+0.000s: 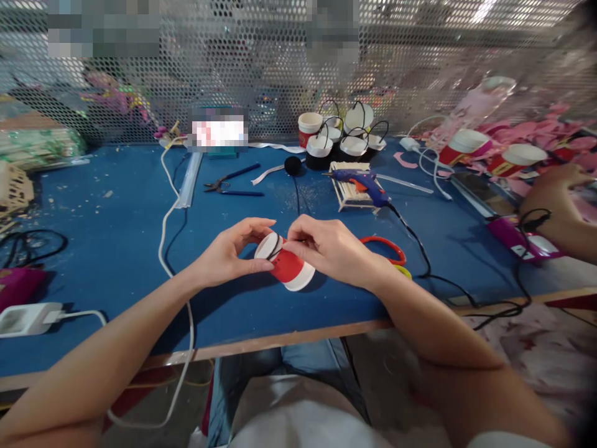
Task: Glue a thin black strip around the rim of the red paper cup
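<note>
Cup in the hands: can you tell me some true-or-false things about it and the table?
1. The left hand and the right hand both hold the cup. True.
2. The cup is green. False: it is red and white.
3. The glue gun lies on the floor. False: it rests on a stick rack on the table.
4. Pliers lie on the table. True.

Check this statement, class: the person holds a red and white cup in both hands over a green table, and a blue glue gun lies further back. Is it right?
Not quite. The table is blue, not green, as the head view shows. The left hand and right hand do hold the red and white cup, and the blue glue gun lies further back.
</note>
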A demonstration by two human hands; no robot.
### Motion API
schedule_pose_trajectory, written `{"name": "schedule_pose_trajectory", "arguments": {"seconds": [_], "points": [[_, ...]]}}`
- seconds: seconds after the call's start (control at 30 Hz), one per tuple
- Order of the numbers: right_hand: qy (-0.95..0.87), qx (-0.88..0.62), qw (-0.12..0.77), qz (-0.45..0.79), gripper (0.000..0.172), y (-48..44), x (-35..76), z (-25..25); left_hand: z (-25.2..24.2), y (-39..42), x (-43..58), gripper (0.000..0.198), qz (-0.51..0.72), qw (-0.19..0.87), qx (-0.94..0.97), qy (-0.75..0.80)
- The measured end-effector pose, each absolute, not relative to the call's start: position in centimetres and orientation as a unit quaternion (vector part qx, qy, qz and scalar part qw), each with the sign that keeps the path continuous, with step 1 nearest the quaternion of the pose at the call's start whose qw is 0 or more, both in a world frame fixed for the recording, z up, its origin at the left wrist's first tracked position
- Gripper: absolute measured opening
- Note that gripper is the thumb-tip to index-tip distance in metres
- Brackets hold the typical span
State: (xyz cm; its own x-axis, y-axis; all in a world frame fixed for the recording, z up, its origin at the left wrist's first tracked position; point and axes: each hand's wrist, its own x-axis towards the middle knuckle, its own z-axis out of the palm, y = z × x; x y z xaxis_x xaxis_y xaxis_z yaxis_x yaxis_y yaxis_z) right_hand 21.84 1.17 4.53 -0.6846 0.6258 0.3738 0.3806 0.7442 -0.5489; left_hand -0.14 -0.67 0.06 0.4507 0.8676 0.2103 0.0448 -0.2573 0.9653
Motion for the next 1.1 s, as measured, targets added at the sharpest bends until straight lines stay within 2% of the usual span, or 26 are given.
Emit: {"name": "schedule_pose_trajectory", "arguments": {"seconds": [0.17, 0.4, 1.1], "points": [[-0.91, -0.236, 0.289, 0.18, 0.002, 1.3, 21.9, 4.6, -0.1, -0.7, -0.1, 0.061, 0.405, 0.506, 0.686, 0.33], [-0.91, -0.208, 0.323, 0.158, 0.005, 1.0, 21.6, 4.8, -0.3, -0.7, -0.1, 0.061, 0.403, 0.506, 0.692, 0.321], [-0.895, -0.263, 0.299, 0.202, 0.009, 2.0, 21.4, 3.7, -0.6, -0.7, 0.2, 0.063, 0.426, 0.515, 0.677, 0.309]]}}
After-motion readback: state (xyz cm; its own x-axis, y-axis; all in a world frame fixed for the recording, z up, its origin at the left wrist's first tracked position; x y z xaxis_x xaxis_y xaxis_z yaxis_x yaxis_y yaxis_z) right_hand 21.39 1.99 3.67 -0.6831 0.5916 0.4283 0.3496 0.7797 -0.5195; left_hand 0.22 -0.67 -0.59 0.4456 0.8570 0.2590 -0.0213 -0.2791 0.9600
